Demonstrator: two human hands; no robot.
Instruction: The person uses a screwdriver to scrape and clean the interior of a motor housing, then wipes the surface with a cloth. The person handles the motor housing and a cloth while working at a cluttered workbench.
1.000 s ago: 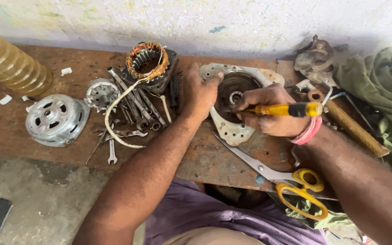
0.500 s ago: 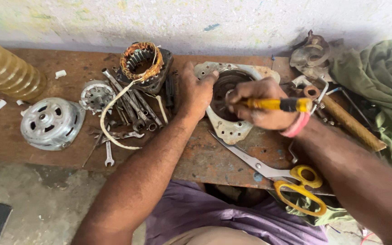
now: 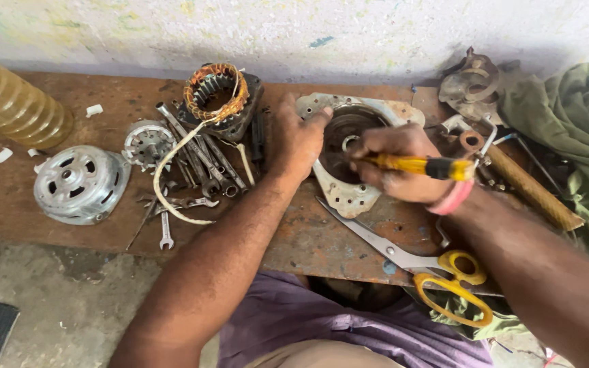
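Note:
My left hand [image 3: 299,140] rests on the left edge of a pale metal motor housing plate [image 3: 339,194] lying on the wooden bench, holding it steady. My right hand [image 3: 393,163] is closed around a yellow-handled screwdriver [image 3: 420,165], its tip pointing into the dark round recess [image 3: 343,133] of the plate. A pink band sits on my right wrist. The screwdriver's tip is hidden behind my fingers.
Left of the plate lie a copper-wound stator [image 3: 218,95], several wrenches [image 3: 199,160], a small rotor [image 3: 148,143] and a round silver motor cover [image 3: 80,184]. A ribbed yellow bottle [image 3: 11,102] lies at far left. Yellow-handled scissors [image 3: 431,269] lie near the bench's front edge; a wooden-handled hammer [image 3: 526,184] and green cloth [image 3: 574,129] at right.
Both hands stay on the plate. The screwdriver handle has tilted slightly as my right hand shifted left over the recess; the camera view has drifted a little.

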